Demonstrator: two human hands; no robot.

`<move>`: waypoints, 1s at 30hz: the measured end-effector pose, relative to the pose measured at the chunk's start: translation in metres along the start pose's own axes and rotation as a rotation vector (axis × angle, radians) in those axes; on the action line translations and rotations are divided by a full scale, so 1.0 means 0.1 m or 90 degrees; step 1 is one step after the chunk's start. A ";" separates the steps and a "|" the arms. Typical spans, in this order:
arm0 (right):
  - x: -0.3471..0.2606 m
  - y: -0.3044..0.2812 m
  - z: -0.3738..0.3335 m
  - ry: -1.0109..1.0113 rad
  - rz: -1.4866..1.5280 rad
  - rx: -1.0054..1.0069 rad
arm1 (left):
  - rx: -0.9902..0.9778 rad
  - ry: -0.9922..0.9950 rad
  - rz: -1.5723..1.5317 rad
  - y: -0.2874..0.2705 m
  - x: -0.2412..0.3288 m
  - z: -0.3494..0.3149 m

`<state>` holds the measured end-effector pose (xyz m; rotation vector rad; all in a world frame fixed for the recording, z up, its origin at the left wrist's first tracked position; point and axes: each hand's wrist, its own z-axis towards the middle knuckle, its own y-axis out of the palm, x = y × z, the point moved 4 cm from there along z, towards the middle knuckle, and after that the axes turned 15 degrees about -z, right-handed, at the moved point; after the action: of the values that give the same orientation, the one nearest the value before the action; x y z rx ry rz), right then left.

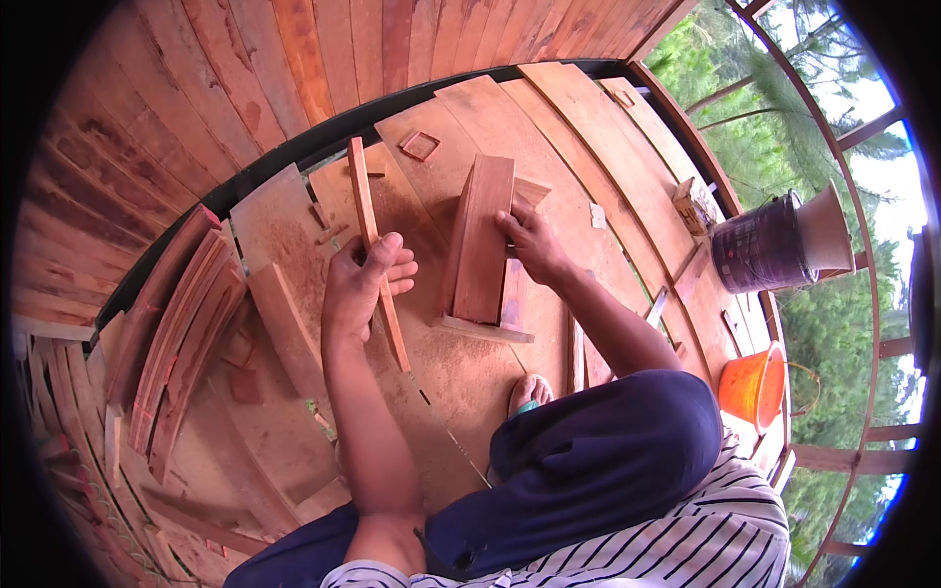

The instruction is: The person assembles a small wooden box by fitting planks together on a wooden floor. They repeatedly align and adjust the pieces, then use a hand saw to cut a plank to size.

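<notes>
My left hand (355,284) is closed around a long, thin wooden strip (363,191), thumb against one side of it. The strip stands at a slant, its upper end pointing away from me and its lower end passing below the fingers. To the right of it, a reddish-brown wooden box (482,240) rests on the board floor, with a wider piece of wood along its near end. My right hand (534,245) grips the box's right side, thumb on the top face; its other fingers are partly hidden at the side.
A small square wooden frame (420,146) lies beyond the strip. Long planks (181,333) are stacked at the left. On the right stand a dark bucket (755,247) and an orange bucket (753,390). My sandalled foot (529,394) is just in front of the box.
</notes>
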<state>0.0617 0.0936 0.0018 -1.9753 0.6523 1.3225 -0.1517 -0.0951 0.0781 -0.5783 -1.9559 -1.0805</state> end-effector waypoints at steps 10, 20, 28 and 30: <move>0.15 0.00 -0.05 0.090 0.122 0.007 | -0.006 -0.012 -0.002 -0.11 -0.04 0.06; 0.22 0.03 0.01 0.103 0.107 0.013 | -0.012 -0.016 -0.012 -0.17 -0.10 0.14; 0.22 0.06 0.03 0.094 0.121 0.021 | 0.005 -0.010 -0.047 -0.21 -0.09 0.17; 0.23 0.07 0.02 0.087 0.101 0.033 | 0.008 -0.013 -0.050 -0.23 -0.13 0.15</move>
<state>0.0639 0.0899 -0.0216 -2.0187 0.9162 1.2565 -0.1669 -0.0942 0.0516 -0.5108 -2.0160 -1.1139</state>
